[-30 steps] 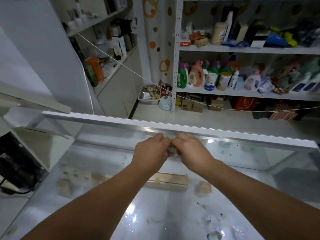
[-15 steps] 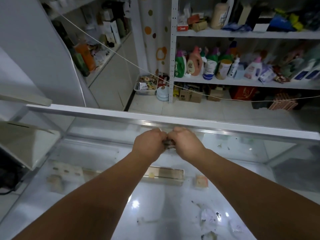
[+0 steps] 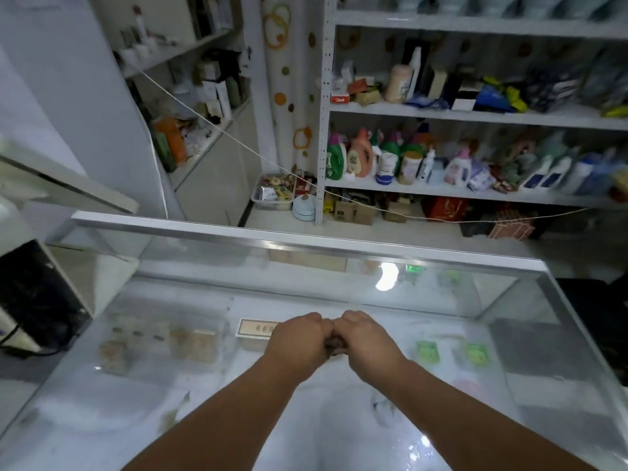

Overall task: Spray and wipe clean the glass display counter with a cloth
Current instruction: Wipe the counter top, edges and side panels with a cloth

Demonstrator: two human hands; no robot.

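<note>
**Both hands on cloth, mid-desk: wipe step**

Nearest me, the glass desk (image 3: 238,419) shows wet streaks and smears (image 3: 382,411) between my forearms. Left hand (image 3: 299,341) and right hand (image 3: 368,341) meet knuckle to knuckle over the middle of the glass. The fingers of both are curled and clamped on a small dark wad, which I take for the cloth (image 3: 334,346). I can't tell if it touches the glass.

My read: wiping is under way and far from done. The next move calls for the cloth pressed flat, with strokes run through the near smears.

No spray bottle in view. Under the glass are boxes (image 3: 193,345) to the left and green packets (image 3: 428,350) to the right, sealed off from the wipe. A black box (image 3: 34,294) sits off the left end. Past the hands is the metal rail (image 3: 306,243), the far limit of a stroke. Beyond it a string (image 3: 221,130) crosses the room, and shelves (image 3: 441,113) hold bottles (image 3: 360,158), all well apart from the work.
</note>
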